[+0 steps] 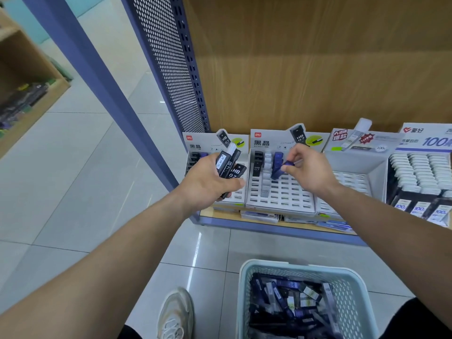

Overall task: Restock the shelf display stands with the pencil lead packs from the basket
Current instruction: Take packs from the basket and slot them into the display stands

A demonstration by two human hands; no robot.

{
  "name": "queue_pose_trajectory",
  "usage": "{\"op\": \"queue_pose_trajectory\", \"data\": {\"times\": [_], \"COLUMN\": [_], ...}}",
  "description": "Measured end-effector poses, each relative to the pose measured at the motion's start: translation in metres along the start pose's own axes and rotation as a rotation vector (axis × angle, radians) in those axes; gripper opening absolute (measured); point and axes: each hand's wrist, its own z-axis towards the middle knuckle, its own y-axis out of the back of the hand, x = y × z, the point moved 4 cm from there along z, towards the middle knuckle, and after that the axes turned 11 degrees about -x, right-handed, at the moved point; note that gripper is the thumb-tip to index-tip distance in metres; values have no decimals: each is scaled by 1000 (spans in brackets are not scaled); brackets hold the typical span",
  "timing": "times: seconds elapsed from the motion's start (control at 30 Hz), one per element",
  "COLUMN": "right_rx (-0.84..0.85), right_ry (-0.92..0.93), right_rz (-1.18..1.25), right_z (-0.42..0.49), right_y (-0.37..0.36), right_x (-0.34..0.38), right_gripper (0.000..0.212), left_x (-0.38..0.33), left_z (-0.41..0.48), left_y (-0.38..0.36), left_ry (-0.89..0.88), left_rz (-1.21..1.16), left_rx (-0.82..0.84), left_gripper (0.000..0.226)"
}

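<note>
My left hand [208, 178] grips a fan of several black HB 0.7 lead packs [231, 165] in front of the leftmost white display stand [238, 194]. My right hand [309, 167] pinches one blue lead pack [281, 168] over the blue column of the middle display stand [281, 192], which has black, white and blue packs in its upper rows and open slots below. A pale green basket [247, 289] on the floor at the bottom holds several black, blue and white packs [291, 304].
To the right stand a white stand [352, 172] with few packs and a full black stand [420, 177] of white-capped packs. A perforated blue shelf upright [171, 77] rises on the left. Flat packets lie along the shelf edge [269, 215]. My shoe [175, 311] is beside the basket.
</note>
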Motion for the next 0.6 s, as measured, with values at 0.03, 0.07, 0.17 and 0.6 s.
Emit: {"op": "queue_pose_trajectory", "data": {"times": [0.03,0.07,0.17,0.6], "right_rx": [7,18,50,103], "right_ry": [7,18,47,96], "right_rz": [-13,-31,-88,-177], "right_z": [0,-1,-3,-1], "right_y": [-1,-2,-4,-7], "right_x": [0,-1,-2,1], "right_gripper": [30,31,29,28], "left_x": [0,0,-1,-7], "left_z": [-1,-1,-3,-7], "left_y": [0,0,2,8], "left_ry": [1,3,10,13], "left_rz": [-2,-8,-12,-17], "left_rx": [2,4,2,-18], "left_gripper": [22,22,22,25]}}
